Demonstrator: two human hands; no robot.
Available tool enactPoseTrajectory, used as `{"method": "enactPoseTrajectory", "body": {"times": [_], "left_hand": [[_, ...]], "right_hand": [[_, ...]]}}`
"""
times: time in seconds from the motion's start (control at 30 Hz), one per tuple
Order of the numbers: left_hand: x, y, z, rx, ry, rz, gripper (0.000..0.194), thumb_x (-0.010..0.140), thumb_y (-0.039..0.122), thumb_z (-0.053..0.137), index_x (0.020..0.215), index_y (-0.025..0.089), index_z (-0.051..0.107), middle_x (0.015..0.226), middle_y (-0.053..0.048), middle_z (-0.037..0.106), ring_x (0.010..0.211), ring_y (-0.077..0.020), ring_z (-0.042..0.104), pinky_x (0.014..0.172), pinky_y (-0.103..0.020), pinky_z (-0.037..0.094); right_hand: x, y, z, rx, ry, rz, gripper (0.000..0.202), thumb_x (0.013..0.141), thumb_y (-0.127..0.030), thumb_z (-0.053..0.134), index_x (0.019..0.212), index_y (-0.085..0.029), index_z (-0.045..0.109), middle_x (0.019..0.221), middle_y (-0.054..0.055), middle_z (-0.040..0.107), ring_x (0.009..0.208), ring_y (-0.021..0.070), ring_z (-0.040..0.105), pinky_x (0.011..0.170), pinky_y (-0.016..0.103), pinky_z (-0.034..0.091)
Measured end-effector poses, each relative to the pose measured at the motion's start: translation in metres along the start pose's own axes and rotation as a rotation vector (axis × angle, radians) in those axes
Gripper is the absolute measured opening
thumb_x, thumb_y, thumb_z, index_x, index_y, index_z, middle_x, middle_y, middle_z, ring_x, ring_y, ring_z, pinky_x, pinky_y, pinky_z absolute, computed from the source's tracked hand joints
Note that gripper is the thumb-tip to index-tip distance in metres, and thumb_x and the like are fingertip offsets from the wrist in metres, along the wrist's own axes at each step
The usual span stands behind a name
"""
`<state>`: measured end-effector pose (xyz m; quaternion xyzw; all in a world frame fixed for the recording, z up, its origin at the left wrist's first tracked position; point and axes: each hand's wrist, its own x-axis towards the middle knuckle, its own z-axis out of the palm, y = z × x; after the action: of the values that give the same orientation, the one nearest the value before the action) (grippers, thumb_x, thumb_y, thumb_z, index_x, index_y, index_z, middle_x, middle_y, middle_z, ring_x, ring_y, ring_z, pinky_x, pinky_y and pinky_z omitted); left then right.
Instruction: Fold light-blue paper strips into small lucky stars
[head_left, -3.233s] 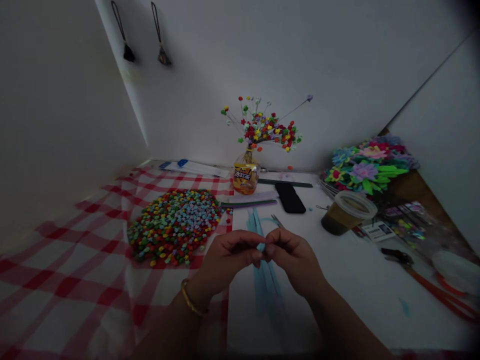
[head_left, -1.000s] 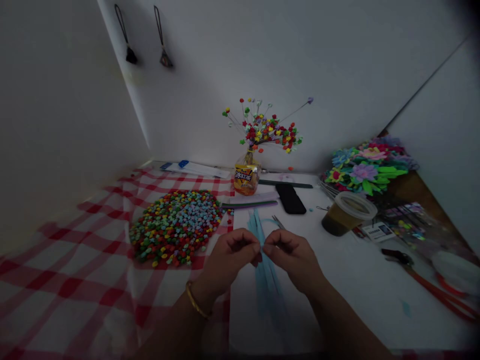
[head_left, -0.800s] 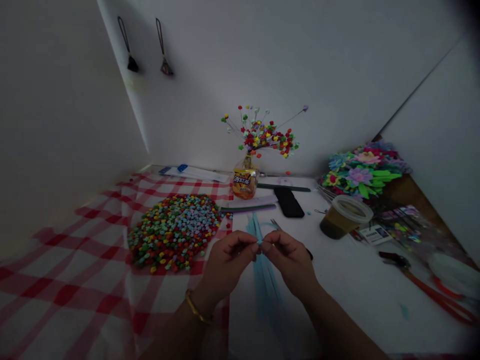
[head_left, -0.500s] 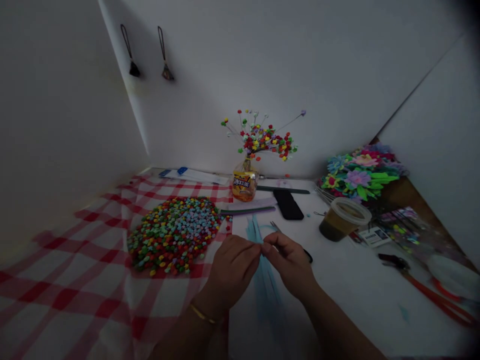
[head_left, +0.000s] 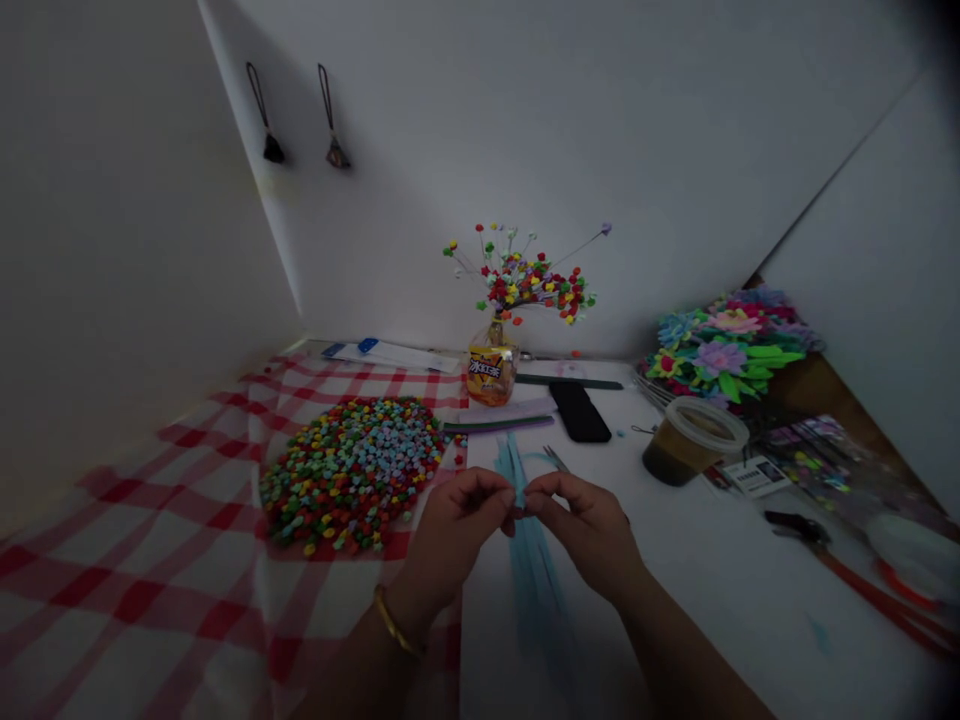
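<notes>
Holds the left hand (head_left: 457, 525) and the right hand (head_left: 589, 530) raised over the table (head_left: 720, 600), fingertips close together. Pinches narrowly with both, thumb against forefinger; cannot tell about any small piece gripped between the tips, too dark and tiny to make out. Wears a gold-coloured bangle (head_left: 394, 622) at the left wrist.

Has a bundle of light blue paper strips (head_left: 532, 570) directly below the hands, running lengthwise from the table's middle and blurring toward its near edge. Shows the metal tips of scissors (head_left: 553, 457) just beyond the right hand, beside the far ends of the bundle.

Has a broad heap of multicoloured paper stars (head_left: 356, 470) to the left, on the red-and-white checked tablecloth (head_left: 330, 625), apart from the left hand. Shows an upright plastic drink bottle (head_left: 491, 372) near the far edge of the table, holding a spray of star-tipped stems (head_left: 532, 285). Has dark green and purple strips (head_left: 499, 424) lying in front of the bottle, and a black smartphone (head_left: 580, 411) to their right.

Shows a lidded plastic tub of dark liquid (head_left: 694, 440) farther right, with a bunch of fuzzy artificial flowers (head_left: 724, 350) behind, toward the far right corner. Has orange-handled cutters (head_left: 862, 582) along the right side, and a blue scrap (head_left: 819, 632) toward the near right corner.
</notes>
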<state>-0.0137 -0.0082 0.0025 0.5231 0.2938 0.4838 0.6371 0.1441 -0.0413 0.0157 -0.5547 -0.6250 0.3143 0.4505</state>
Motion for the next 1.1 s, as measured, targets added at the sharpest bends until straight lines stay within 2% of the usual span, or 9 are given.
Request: {"method": "enactPoseTrajectory", "body": {"times": [0.1,0.3,0.4,0.53,0.73,0.9,1.0,1.1], "left_hand": [[0.001,-0.0027,0.0003,-0.069,0.015,-0.013,0.009,0.076,0.021,0.065,0.071,0.014,0.063,0.058,0.001,0.062,0.054,-0.0103,0.057,0.057,-0.023,0.044],[0.0006,-0.0042,0.0018,-0.107,-0.018,-0.014,0.006,0.072,0.018,0.069,0.074,0.013,0.065,0.061,0.001,0.065,0.053,-0.0095,0.059,0.055,-0.022,0.046],[-0.0006,-0.0025,0.0033,-0.12,-0.016,0.001,0.015,0.066,0.014,0.073,0.081,0.015,0.069,0.066,0.001,0.067,0.058,-0.0099,0.061,0.058,-0.022,0.049],[-0.0012,-0.0022,0.0031,-0.103,0.011,0.017,0.017,0.06,0.01,0.076,0.076,0.015,0.072,0.066,0.0,0.068,0.06,-0.0096,0.061,0.059,-0.02,0.05],[-0.0029,-0.004,0.0002,-0.056,0.032,0.06,0.015,0.063,0.011,0.075,0.075,0.018,0.073,0.063,0.001,0.068,0.056,-0.009,0.061,0.055,-0.018,0.05],[-0.006,-0.0044,-0.0002,0.056,0.016,0.168,0.02,0.063,0.009,0.076,0.079,0.021,0.075,0.071,0.0,0.07,0.066,-0.0105,0.063,0.06,-0.017,0.051],[-0.0066,-0.0042,-0.0005,0.003,0.027,0.159,0.018,0.064,0.011,0.075,0.08,0.021,0.075,0.065,0.0,0.07,0.06,-0.0107,0.064,0.057,-0.018,0.052],[-0.006,-0.0052,-0.0017,-0.093,0.021,0.116,0.016,0.066,0.014,0.075,0.081,0.02,0.075,0.056,0.0,0.069,0.053,-0.0109,0.063,0.054,-0.02,0.052]], "right_hand": [[0.0005,0.0005,0.0024,0.128,0.0,0.059,0.015,0.077,-0.035,0.062,0.074,-0.021,0.065,0.07,0.0,0.062,0.068,0.0164,0.055,0.062,0.029,0.042],[0.0012,0.0008,0.0049,0.228,0.017,0.095,0.012,0.073,-0.027,0.061,0.064,-0.019,0.06,0.062,-0.002,0.055,0.06,0.0129,0.048,0.057,0.026,0.039],[0.0015,0.0017,0.006,0.307,0.023,0.086,0.012,0.072,-0.026,0.061,0.063,-0.019,0.058,0.061,-0.003,0.053,0.06,0.0124,0.047,0.057,0.026,0.038],[-0.0005,0.0008,0.0075,0.352,0.021,0.065,0.012,0.073,-0.028,0.062,0.066,-0.019,0.059,0.062,-0.003,0.053,0.06,0.012,0.047,0.058,0.026,0.039],[-0.0027,0.0005,0.0068,0.309,0.041,0.03,0.006,0.072,-0.024,0.065,0.071,-0.019,0.063,0.066,-0.002,0.056,0.064,0.0123,0.05,0.06,0.025,0.041],[-0.0026,0.005,0.0065,0.472,-0.026,0.087,0.007,0.072,-0.024,0.066,0.07,-0.018,0.062,0.062,-0.003,0.054,0.057,0.0097,0.048,0.054,0.022,0.039],[-0.0047,0.0052,0.0067,0.408,0.003,0.007,0.005,0.075,-0.024,0.066,0.074,-0.02,0.064,0.067,-0.002,0.058,0.062,0.0111,0.052,0.058,0.023,0.042],[-0.0074,0.0045,0.006,0.206,0.082,-0.192,0.005,0.079,-0.022,0.064,0.084,-0.023,0.066,0.075,-0.001,0.062,0.07,0.0129,0.057,0.063,0.025,0.045]]}}
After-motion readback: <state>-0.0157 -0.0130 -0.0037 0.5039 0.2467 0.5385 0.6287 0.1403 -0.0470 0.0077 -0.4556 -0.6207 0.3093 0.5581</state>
